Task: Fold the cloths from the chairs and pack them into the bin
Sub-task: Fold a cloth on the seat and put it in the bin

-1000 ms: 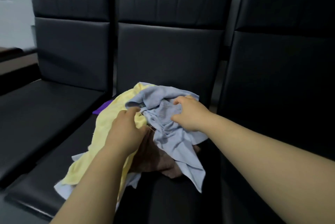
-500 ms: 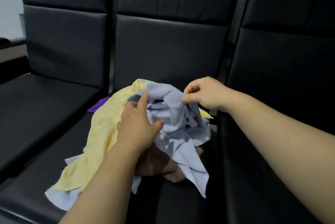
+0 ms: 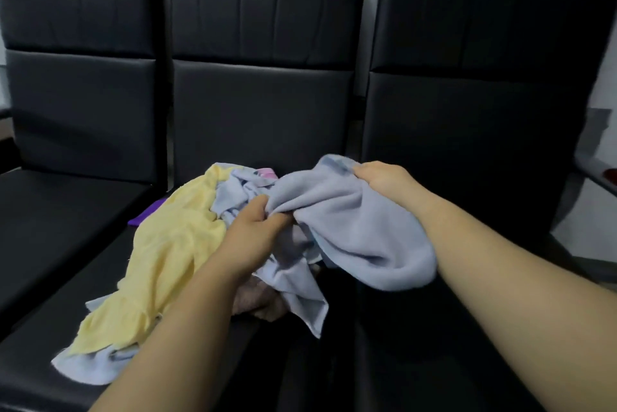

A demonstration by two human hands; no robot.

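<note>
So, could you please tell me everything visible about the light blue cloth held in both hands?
The light blue cloth looks soft and fleecy, with no print. It is bunched, unfolded, held up beside the pile of cloths on the middle chair. The right hand grips its upper corner, the left hand a gathered edge; between them it sags into a rounded fold.

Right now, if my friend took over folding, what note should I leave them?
Left hand: grips the blue cloth at a bunched edge.
Right hand: pinches its far corner.
Yellow cloth, purple cloth, brown cloth and others lie heaped on the middle chair.
Done: no folded cloth shows.
Left: fold each cloth and pack them; no bin in view.
</note>
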